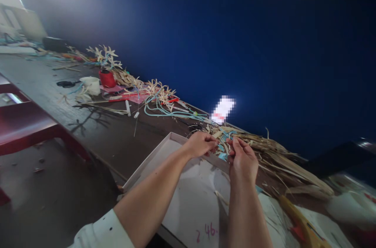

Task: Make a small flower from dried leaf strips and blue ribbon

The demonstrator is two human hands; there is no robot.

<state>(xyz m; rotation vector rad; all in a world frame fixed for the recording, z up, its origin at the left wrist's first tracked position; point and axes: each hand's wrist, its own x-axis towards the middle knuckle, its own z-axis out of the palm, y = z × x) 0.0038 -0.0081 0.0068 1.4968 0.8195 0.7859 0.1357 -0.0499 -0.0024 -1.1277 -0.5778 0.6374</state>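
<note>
My left hand (202, 144) is closed in a pinch over the far edge of a shallow white tray (188, 185). Opposite it, my right hand (243, 158) pinches with thumb and forefinger, knuckles up. What sits between the fingertips of either hand is too small to make out. Just behind the fingers lie scraps of pale dried husk (219, 133) and light blue strips (223, 156). Pink handwritten digits mark the tray, and a thin pale scrap (221, 198) rests in it.
A pixelated bright screen (223, 110) stands against the blue partition (264, 52). Husk bundles (282, 158) lie to the right, near a yellow-handled tool (302, 220). Leftward are blue-green cords (164, 113), a red thread spool (107, 79), a white cup (91, 85), scissors (67, 83) and a red stool (26, 123).
</note>
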